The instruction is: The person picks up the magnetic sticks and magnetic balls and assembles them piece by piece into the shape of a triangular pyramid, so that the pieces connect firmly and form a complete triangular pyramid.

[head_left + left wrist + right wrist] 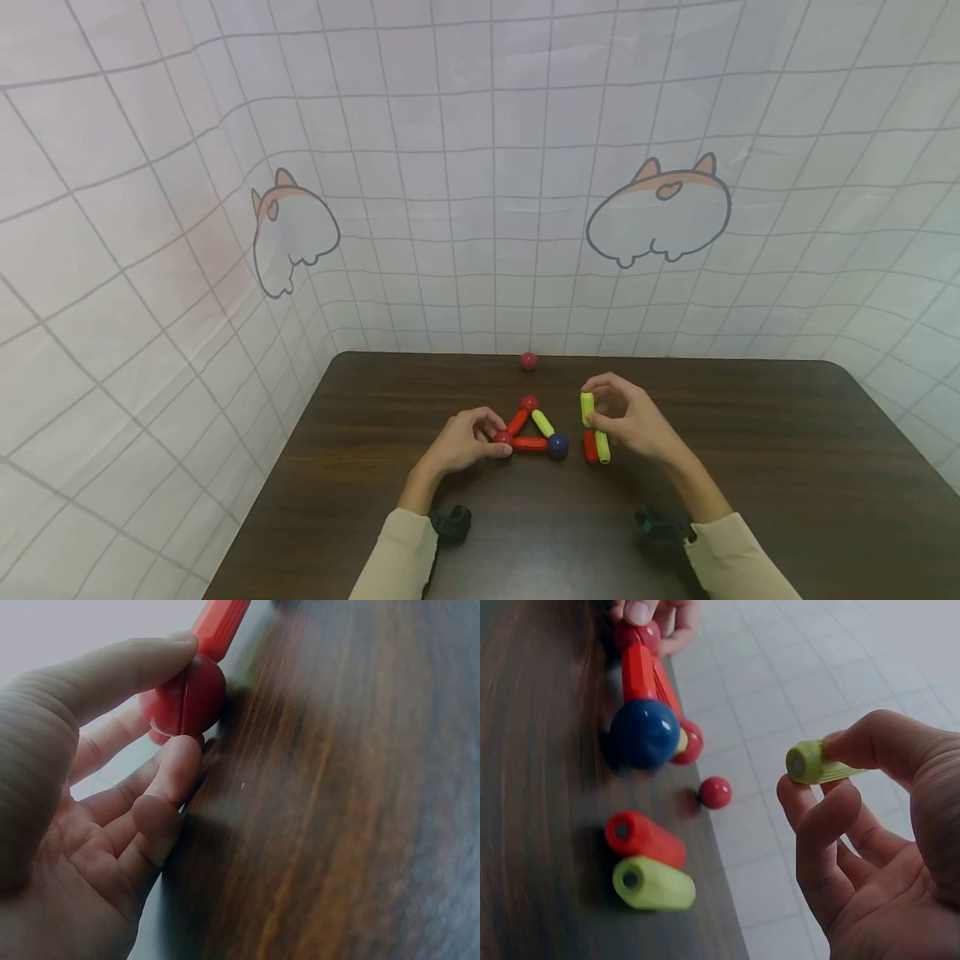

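My left hand (459, 443) pinches a red ball (196, 694) between thumb and fingers, at the left corner of a flat triangle on the table. Its sides are two red rods, one along the front (531, 444) and one slanting up the left (517, 422), and a yellow-green rod (543, 423) on the right. A second red ball (529, 402) forms the far corner, a larger blue ball (645, 735) the right one. Above the table, my right hand (632, 423) pinches another yellow-green rod (808, 761) by thumb and fingertips. One metal-coloured end of it faces the right wrist camera.
Below my right hand, a red rod (646, 838) and a yellow-green rod (656, 883) lie side by side. A loose red ball (528, 361) sits near the far edge of the dark wooden table (787, 450). Behind hangs a white gridded cloth (487, 208).
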The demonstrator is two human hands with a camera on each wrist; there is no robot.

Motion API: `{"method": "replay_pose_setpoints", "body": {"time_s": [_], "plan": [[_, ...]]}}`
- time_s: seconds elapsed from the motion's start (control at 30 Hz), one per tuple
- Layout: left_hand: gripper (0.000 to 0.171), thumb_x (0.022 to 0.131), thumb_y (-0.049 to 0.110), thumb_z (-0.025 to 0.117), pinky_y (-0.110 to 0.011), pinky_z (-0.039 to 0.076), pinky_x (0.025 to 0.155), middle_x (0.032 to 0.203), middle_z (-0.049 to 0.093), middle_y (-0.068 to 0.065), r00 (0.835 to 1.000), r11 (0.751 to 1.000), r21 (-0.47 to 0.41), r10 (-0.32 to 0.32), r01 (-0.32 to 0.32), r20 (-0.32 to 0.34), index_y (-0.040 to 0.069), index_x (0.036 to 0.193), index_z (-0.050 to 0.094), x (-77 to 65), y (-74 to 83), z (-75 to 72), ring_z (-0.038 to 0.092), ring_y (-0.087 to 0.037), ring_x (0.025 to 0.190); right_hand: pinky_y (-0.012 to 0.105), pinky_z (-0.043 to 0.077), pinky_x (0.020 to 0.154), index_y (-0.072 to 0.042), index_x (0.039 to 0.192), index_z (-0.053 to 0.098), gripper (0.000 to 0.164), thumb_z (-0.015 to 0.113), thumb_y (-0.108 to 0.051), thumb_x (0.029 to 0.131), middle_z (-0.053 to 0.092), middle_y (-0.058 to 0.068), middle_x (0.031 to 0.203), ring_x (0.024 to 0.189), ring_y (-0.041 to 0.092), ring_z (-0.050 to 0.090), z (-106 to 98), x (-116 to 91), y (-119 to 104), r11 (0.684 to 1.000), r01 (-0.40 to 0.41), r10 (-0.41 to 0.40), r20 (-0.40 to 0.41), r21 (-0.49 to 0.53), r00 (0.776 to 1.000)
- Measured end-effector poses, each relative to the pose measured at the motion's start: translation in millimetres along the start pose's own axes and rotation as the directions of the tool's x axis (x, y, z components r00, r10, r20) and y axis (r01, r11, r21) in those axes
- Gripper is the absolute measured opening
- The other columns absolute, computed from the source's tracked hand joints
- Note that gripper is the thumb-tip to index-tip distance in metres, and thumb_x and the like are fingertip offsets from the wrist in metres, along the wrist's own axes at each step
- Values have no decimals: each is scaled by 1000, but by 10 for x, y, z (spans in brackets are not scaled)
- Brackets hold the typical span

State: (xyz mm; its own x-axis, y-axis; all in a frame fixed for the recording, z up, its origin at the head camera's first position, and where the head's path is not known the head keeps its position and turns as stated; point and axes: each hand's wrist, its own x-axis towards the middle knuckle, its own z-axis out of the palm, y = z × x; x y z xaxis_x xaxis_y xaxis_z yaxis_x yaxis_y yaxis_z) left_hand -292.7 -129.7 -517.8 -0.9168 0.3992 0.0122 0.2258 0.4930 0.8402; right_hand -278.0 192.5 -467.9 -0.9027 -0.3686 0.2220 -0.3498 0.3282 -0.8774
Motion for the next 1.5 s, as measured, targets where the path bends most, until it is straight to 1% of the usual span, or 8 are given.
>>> {"method": "replay_pose_setpoints", "body": {"time_s": [0.23, 0.4, 0.5, 0.63, 0.8, 1.07, 1.37, 1.5], "plan": [[30, 83, 27, 87, -27, 46, 60, 93, 66, -2, 1000, 1000, -6, -4, 4, 2, 17, 105, 69, 0, 17, -2, 56, -14, 68, 38, 52, 48, -4, 123, 57, 35, 72, -1, 91, 67, 24, 108, 78, 18, 64, 137, 66, 9, 999, 40, -40, 16, 10, 999], [29, 83, 28, 87, -28, 46, 61, 93, 66, -2, 1000, 1000, -3, -9, 9, 0, 18, 105, 70, 4, 11, 4, 55, -14, 69, 32, 54, 66, -8, 120, 58, 36, 75, -2, 89, 69, 19, 108, 87, 21, 66, 215, 81, 27, 998, 45, -44, 14, -39, 999], [29, 83, 28, 87, -28, 46, 61, 94, 66, -2, 1000, 1000, -2, -13, 13, -2, 18, 105, 70, 1, 7, 3, 56, -15, 69, 32, 53, 79, -9, 120, 59, 36, 76, -2, 89, 70, 15, 109, 91, 20, 67, 261, 80, 35, 996, 52, -50, 20, -68, 999], [30, 83, 28, 87, -29, 46, 61, 93, 66, -2, 1000, 1000, -2, -15, 15, -5, 18, 105, 70, 8, 0, 4, 56, -15, 69, 35, 53, 84, -10, 119, 59, 36, 76, -1, 89, 71, 12, 108, 92, 21, 67, 317, 84, 39, 994, 59, -56, 30, -89, 998], [30, 82, 28, 87, -29, 46, 61, 93, 66, -2, 1000, 1000, -2, -13, 13, -6, 18, 105, 70, 14, -10, 8, 56, -15, 69, 41, 51, 85, -12, 117, 60, 35, 76, 1, 88, 71, 11, 107, 95, 25, 67, 374, 85, 48, 995, 58, -55, 34, -86, 998], [30, 82, 28, 87, -29, 46, 61, 93, 66, -2, 1000, 1000, 1, -12, 12, -6, 18, 104, 70, 18, -19, 11, 56, -15, 69, 45, 52, 87, -11, 115, 61, 36, 76, 4, 86, 71, 9, 106, 98, 27, 68, 442, 96, 82, 993, 74, -72, 27, -96, 997], [29, 83, 29, 87, -28, 46, 61, 93, 66, 0, 1000, 1000, 1, -22, 22, -5, 19, 105, 70, -1, 9, 7, 56, -15, 69, 32, 53, 78, -13, 114, 60, 35, 76, 2, 87, 70, 10, 109, 100, 25, 66, 471, 84, 95, 992, 73, -69, 42, -103, 997], [30, 83, 28, 87, -28, 46, 60, 93, 66, -1, 1000, 1000, 1, -19, 19, -4, 18, 105, 70, 4, 10, 8, 56, -14, 69, 30, 54, 75, -13, 113, 60, 34, 76, 3, 87, 69, 10, 109, 101, 26, 66, 468, 88, 95, 994, 67, -63, 42, -92, 997]]}}
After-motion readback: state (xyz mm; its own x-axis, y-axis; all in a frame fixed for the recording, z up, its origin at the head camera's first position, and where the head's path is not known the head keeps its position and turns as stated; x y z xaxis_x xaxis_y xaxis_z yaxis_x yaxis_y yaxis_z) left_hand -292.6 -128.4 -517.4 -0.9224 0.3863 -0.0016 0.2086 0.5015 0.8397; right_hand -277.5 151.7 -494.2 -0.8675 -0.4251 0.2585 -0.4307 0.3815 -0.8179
